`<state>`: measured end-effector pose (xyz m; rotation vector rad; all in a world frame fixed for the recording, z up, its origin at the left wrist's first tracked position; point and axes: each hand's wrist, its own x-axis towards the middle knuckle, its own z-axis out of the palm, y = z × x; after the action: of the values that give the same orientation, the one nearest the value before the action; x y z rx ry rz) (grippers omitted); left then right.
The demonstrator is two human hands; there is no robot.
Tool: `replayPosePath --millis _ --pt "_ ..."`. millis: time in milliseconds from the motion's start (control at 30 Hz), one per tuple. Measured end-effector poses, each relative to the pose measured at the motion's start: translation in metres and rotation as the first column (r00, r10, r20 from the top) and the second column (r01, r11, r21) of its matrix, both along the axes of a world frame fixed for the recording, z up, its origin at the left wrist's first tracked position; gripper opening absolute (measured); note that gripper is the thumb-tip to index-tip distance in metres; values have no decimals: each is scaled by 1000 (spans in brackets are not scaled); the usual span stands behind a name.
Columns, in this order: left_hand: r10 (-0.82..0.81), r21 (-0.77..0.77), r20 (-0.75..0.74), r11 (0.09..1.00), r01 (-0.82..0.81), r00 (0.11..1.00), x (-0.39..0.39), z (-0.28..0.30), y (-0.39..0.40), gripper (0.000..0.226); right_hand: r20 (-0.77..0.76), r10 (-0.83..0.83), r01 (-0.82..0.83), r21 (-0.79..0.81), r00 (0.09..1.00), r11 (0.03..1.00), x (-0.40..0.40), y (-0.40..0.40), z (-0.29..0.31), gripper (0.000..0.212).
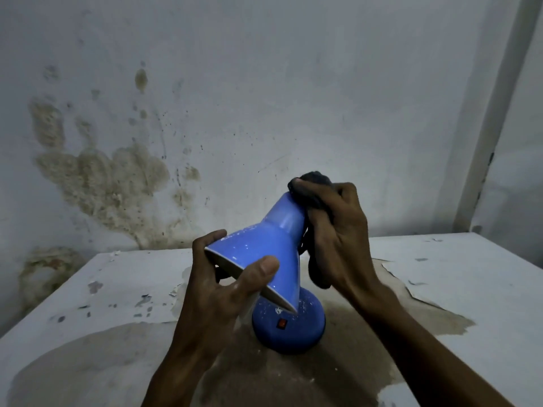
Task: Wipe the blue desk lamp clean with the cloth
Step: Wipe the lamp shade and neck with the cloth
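The blue desk lamp (273,248) stands on a white table (440,289), its cone shade tilted toward the lower left and speckled with white spots. Its round base (289,327) carries a red switch. My left hand (229,277) grips the wide rim of the shade, thumb on top. My right hand (332,227) holds a dark cloth (314,183) bunched against the narrow top end of the shade. Part of the cloth hangs below my right palm. The lamp's neck is hidden behind the shade and my hands.
The table's paint is peeling, with a large brown bare patch (338,377) around the lamp base. A stained white wall (117,171) rises right behind the table. A pale vertical frame (493,127) stands at the right.
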<state>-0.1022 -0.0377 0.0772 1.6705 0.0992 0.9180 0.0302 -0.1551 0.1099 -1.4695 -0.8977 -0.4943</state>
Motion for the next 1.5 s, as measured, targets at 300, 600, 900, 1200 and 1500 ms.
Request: replayPosePath --millis 300,600,900,1200,1500 --pt "52 -59 1 997 -51 999 -6 -4 -7 88 168 236 -235 -26 957 972 -83 -42 -67 53" --pt "-58 -178 52 982 66 997 0 -1 -18 75 152 137 -147 56 979 988 -69 -24 -56 43" --pt "-39 -182 32 982 44 999 3 -4 -11 83 -213 253 -178 318 944 931 -72 -11 -78 45" --pt "-22 -219 -18 975 18 1000 2 -6 -12 80 -114 197 -160 277 974 948 -74 -11 -78 48" --pt "-12 -217 -25 976 6 1000 2 -5 -10 80 42 124 -130 182 991 975 -77 -17 -83 45"
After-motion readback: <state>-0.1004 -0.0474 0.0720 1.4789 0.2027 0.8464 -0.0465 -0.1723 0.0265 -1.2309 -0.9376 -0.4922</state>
